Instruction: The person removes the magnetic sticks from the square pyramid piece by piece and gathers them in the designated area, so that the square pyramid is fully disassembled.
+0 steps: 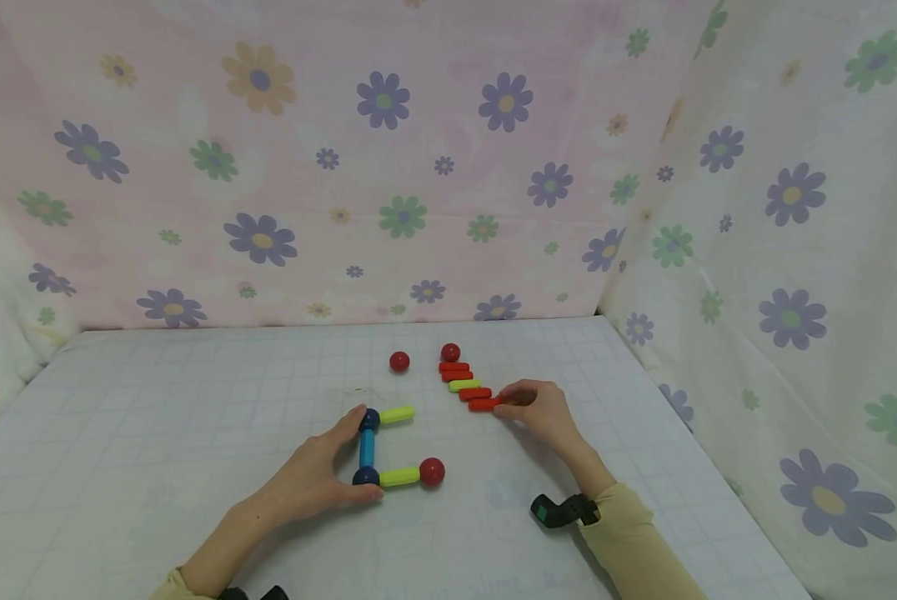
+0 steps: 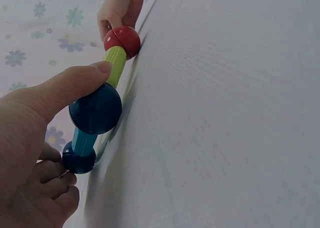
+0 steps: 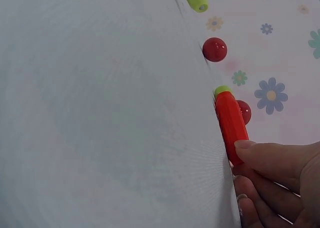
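Observation:
My left hand (image 1: pixel 309 479) spans a U-shaped ball-and-stick toy frame, thumb by the near dark blue ball (image 2: pixel 96 109) and fingertips at the far dark blue ball (image 1: pixel 369 419). A blue stick (image 1: pixel 367 448) joins these balls. From the near one, a yellow-green stick (image 1: pixel 399 477) leads to a red ball (image 1: pixel 432 472); the far one carries another yellow-green stick (image 1: pixel 398 414) with a bare end. My right hand (image 1: pixel 542 412) pinches the nearest red stick (image 3: pixel 231 125) of a slanting row between thumb and fingers.
Beyond the right hand, more red sticks (image 1: pixel 475 393) and a yellow-green stick (image 1: pixel 464 386) lie side by side. One red ball (image 1: pixel 451 352) sits at the row's far end, another red ball (image 1: pixel 399 362) to its left. Flowered cloth (image 1: pixel 433 167) hangs behind the white-covered table (image 1: pixel 193 400).

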The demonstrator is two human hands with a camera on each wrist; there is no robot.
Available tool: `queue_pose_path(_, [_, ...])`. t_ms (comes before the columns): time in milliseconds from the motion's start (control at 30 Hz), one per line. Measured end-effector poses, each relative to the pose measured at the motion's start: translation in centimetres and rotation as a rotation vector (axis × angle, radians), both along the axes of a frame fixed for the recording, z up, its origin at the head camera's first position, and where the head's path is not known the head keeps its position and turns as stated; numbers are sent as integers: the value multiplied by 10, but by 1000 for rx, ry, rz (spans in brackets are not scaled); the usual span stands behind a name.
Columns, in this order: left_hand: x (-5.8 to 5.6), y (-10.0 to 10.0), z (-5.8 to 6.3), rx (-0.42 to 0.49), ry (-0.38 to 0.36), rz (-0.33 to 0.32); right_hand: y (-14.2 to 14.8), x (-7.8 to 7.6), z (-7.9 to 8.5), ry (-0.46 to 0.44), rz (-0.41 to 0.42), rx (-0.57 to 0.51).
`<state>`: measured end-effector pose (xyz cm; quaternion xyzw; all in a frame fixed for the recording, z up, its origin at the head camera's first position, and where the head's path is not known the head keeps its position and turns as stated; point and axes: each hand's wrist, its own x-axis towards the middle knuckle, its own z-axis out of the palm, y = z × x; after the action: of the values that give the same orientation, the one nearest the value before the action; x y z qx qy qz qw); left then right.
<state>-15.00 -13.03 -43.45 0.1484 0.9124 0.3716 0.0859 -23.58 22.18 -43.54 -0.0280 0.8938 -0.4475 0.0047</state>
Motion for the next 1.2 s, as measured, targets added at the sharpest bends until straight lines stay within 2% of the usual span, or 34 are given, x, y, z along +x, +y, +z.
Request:
queue_pose_path(267, [0,0,0,1,-2,0,0,0,4,22,14,3])
queue_pose_path(433, [1,0,0,7,-10,-3,-11,7,20,97,45,30])
queue_pose_path(567, [1,1,-1,9,-11,-3,-32,21,36,137,169,41])
queue_pose_path(700, [1,1,-1,5,-10,3,-49,32,38,153,298,26])
queue_pose_path(900, [1,1,0,4,-5,4,-64,39,22,88,441,18])
queue_pose_path(1200, [0,1,2,1,-1,5,-70,41,12,-105,659,28])
